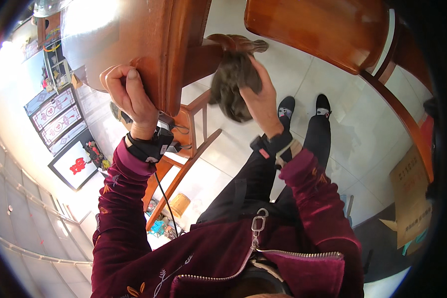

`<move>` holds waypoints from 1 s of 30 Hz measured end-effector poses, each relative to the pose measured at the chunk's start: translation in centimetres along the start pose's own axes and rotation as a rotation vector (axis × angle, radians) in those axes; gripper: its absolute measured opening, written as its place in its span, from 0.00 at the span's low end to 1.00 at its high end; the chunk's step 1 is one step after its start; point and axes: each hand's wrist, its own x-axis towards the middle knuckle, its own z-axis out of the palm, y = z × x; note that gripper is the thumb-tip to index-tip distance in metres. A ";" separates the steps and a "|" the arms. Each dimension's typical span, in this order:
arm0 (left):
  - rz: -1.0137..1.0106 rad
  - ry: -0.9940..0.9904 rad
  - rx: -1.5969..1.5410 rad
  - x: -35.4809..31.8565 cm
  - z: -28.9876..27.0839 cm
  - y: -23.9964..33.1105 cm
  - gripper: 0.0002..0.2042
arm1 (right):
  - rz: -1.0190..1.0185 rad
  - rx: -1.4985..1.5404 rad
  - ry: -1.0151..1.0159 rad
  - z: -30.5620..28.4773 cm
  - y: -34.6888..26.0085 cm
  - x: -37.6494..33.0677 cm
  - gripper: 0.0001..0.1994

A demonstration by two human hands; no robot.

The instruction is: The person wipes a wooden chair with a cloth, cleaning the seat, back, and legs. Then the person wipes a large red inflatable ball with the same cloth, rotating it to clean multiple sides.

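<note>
Where right fingers (264, 75) grip, cloth (229, 87) looks blurred.

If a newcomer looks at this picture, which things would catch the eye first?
Probably the crumpled dark cloth in the right hand, beside carved wood near the top centre. Next, perhaps, the left hand at the edge of glossy brown furniture, upper left. The framed red design also stands out at the left.
</note>
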 end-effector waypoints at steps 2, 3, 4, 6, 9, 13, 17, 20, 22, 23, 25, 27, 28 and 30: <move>0.000 0.002 -0.005 0.0 0.0 0.1 0.04 | -0.163 -0.188 -0.026 1.8 -1.2 3.6 0.30; -0.009 -0.005 0.001 0.0 0.1 0.2 0.04 | -0.197 -0.200 -0.043 2.9 -1.3 6.0 0.30; -0.013 -0.015 0.021 0.0 0.0 0.3 0.04 | -0.265 -0.208 -0.081 3.7 -1.1 7.8 0.30; -0.021 -0.017 0.032 0.0 -0.1 0.5 0.04 | -0.202 -0.111 -0.168 3.3 0.1 9.3 0.29; 0.000 -0.013 0.043 0.0 -0.2 0.6 0.03 | -0.117 -0.402 -0.064 0.1 3.8 8.9 0.30; -0.012 -0.009 -0.002 -0.2 -0.2 0.0 0.03 | 0.065 -0.701 -0.054 -4.4 8.9 8.5 0.29; -0.075 0.012 -0.102 -0.5 -0.4 -0.5 0.03 | -0.017 -0.298 -0.061 -4.9 10.6 9.5 0.28; -0.069 -0.003 -0.085 -0.6 -0.6 -0.6 0.03 | -0.222 -0.446 -0.145 -4.1 10.4 8.7 0.30; -0.052 0.004 -0.027 -0.6 -0.6 -0.7 0.03 | -0.235 -0.594 -0.091 -3.8 10.2 6.8 0.30; -0.050 0.008 -0.061 -0.6 -0.5 -0.7 0.03 | -0.153 -0.638 -0.086 -3.5 10.3 5.6 0.30; -0.071 0.019 -0.088 -0.6 -0.5 -0.7 0.03 | -0.096 -0.711 -0.137 -2.9 10.6 2.3 0.30; -0.066 0.005 -0.080 -0.6 -0.5 -0.8 0.03 | 0.015 -0.663 -0.275 -2.0 10.7 -1.4 0.30; -0.049 -0.004 -0.055 -0.6 -0.5 -0.8 0.04 | 0.154 -0.600 -0.357 -1.7 10.6 -2.9 0.30; 0.004 -0.030 -0.024 -0.5 -0.7 -1.0 0.05 | 0.214 -0.446 -0.155 -1.4 10.0 -4.0 0.31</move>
